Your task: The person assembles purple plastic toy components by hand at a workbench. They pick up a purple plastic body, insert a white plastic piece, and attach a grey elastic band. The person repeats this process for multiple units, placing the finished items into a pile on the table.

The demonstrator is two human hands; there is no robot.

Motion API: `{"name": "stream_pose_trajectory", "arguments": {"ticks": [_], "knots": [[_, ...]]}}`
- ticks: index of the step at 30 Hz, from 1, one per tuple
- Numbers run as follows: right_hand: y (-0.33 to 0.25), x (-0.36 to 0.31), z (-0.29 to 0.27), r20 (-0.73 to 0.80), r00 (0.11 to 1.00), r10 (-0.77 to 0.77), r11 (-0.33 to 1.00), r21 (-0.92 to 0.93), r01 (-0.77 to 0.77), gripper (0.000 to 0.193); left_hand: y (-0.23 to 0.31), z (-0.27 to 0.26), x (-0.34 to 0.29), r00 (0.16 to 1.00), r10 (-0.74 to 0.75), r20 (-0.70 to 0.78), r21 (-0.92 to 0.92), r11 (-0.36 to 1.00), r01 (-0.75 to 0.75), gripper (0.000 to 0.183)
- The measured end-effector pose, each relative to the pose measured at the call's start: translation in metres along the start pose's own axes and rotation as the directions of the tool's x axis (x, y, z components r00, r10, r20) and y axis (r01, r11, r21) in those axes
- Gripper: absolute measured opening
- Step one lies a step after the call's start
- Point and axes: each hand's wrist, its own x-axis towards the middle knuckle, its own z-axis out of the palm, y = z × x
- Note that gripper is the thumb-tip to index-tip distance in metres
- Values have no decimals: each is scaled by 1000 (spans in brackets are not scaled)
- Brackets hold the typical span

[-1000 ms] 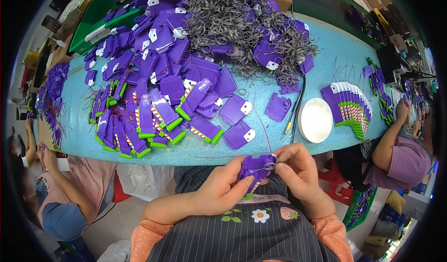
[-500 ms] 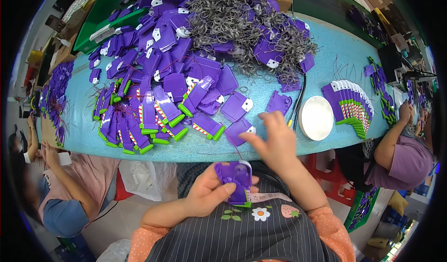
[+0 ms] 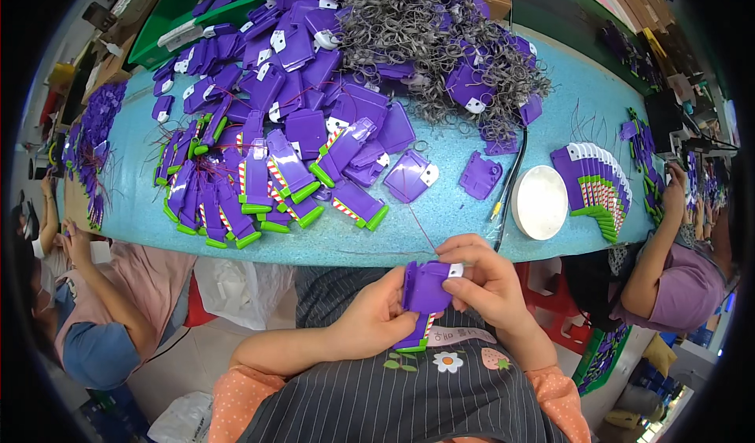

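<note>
Lower centre: left fingers (image 3: 399, 323) close on one green-ended purple shell (image 3: 416, 334); right fingers (image 3: 464, 290) pinch one purple panel (image 3: 429, 288) over it.

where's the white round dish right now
In the head view, the white round dish sits on the right side of the blue table, between the black cable and the fanned purple pieces.

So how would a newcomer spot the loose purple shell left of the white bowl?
On the blue table, find the round white bowl, right of the middle. The purple shell lies left of it, across the black cable. Unlike the panel to its left, it shows no white corner.
</note>
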Motion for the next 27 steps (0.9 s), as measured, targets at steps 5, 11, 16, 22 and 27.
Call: {"name": "stream_pose_trajectory", "arguments": {"ticks": [5, 11, 16, 22, 27], "knots": [[3, 1, 4, 17, 999, 32, 999, -19, -31, 25, -3, 7, -3, 999, 48, -24, 14, 999, -47, 47], [6, 0, 9, -35, 999, -36, 992, -118, 32, 33, -7, 9, -2, 992, 99, -77, 61, 994, -94, 37], [4, 1, 16, -205, 978, -47, 988, 133, 75, 47, 7, 5, -1, 978, 200, -68, 443, 884, -150, 31], [3, 4, 7, 72, 981, 182, 797, 574, -190, 20, 7, 1, 3, 936, 351, 35, 498, 805, -321, 25], [10, -1, 12, -69, 984, -165, 977, 129, 173, 19, -7, -5, 8, 921, 391, 3, 548, 770, -328, 26]]}}
